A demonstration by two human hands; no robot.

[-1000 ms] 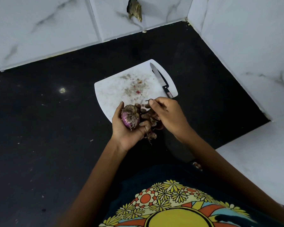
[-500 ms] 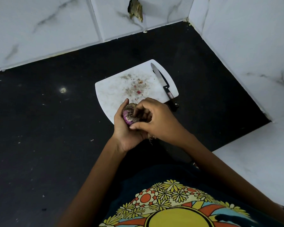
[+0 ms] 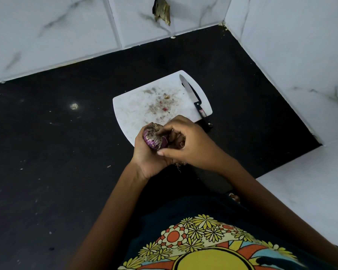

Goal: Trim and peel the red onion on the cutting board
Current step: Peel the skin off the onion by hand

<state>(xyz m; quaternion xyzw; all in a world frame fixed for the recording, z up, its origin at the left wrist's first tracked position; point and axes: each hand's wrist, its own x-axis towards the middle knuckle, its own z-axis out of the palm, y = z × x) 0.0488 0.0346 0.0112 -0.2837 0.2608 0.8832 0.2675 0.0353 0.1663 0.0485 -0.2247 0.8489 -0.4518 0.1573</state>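
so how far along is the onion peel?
Trimming looks done: knife lies idle on the cutting board among scraps. In hand: left hand holds the red onion, right hand picks at its skin. Left: dry skin patches remain.

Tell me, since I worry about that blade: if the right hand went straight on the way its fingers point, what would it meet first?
Not the knife. The right hand points leftward, fingertips already on the red onion held in the left hand, so the onion comes first, as far as this view shows.
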